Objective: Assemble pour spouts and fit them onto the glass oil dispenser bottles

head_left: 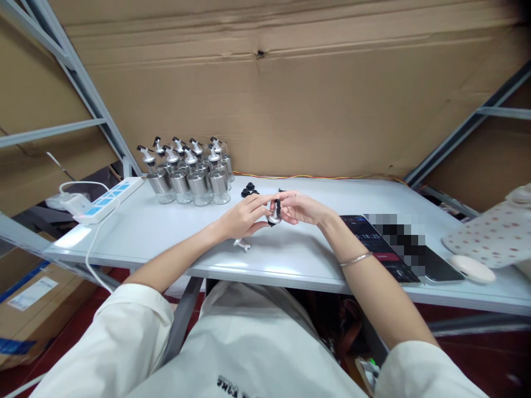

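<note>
Over the middle of the table, both my hands meet around one silver pour spout with a black flap [274, 214]. My left hand [245, 215] grips its silver body from the left with fingers and thumb. From the right, my right hand [302, 207] pinches the black part near the top. Another silver spout piece [242, 244] lies on the table below my left hand. Just beyond my fingers sit several small black caps [249, 190], partly hidden behind the left hand. A further dark piece [282, 190] shows behind my right fingertips.
Several glass bottles with steel sleeves and pour spouts [199, 185] stand at the back left. A white power strip [110, 200] lies along the left edge. To the right are a tablet showing a timer [373, 243], a pale round case [472, 268] and a dotted pouch [485, 235]. Cardboard [290, 110] walls the back.
</note>
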`<state>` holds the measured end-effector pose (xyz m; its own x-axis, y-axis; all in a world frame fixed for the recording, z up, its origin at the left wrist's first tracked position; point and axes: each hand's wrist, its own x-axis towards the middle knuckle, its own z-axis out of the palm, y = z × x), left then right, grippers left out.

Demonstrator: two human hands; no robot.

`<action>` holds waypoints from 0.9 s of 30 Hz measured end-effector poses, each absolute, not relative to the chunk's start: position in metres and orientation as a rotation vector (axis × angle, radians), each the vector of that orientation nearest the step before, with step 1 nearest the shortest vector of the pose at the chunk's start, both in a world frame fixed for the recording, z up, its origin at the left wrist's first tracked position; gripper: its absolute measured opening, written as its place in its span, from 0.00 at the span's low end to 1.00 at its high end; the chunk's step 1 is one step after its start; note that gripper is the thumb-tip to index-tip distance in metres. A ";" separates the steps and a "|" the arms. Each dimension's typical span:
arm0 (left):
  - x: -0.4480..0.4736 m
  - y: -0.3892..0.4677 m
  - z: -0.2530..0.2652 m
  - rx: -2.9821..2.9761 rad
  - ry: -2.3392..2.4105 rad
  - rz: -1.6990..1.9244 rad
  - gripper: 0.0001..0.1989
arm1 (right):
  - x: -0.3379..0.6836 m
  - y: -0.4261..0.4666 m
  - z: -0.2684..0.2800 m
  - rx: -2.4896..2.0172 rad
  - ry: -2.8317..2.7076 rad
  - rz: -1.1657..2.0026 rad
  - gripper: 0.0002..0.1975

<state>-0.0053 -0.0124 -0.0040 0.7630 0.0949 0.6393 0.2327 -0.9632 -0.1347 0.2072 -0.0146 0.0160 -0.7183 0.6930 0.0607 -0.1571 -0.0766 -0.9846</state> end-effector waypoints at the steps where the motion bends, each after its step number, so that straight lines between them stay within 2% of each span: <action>1: -0.005 -0.013 -0.004 -2.745 -0.241 -1.002 0.07 | 0.208 -0.015 0.017 -0.572 -1.595 1.889 0.11; 6: -0.004 -0.013 -0.003 -2.691 -0.195 -1.026 0.07 | 0.209 -0.014 0.017 -0.586 -1.599 1.876 0.10; 13: -0.005 -0.011 -0.006 -2.722 -0.274 -0.873 0.07 | 0.207 -0.013 0.015 -0.641 -1.723 1.764 0.08; 18: -0.005 -0.011 -0.006 -2.733 -0.326 -0.890 0.07 | 0.210 -0.013 0.015 -0.655 -1.730 1.744 0.13; 22: -0.004 -0.012 -0.006 -2.718 -0.411 -0.954 0.09 | 0.209 -0.015 0.019 -0.753 -1.775 1.543 0.18; 27: -0.005 -0.010 -0.006 -2.713 -0.496 -0.971 0.11 | 0.206 -0.018 0.023 -0.867 -1.938 1.374 0.16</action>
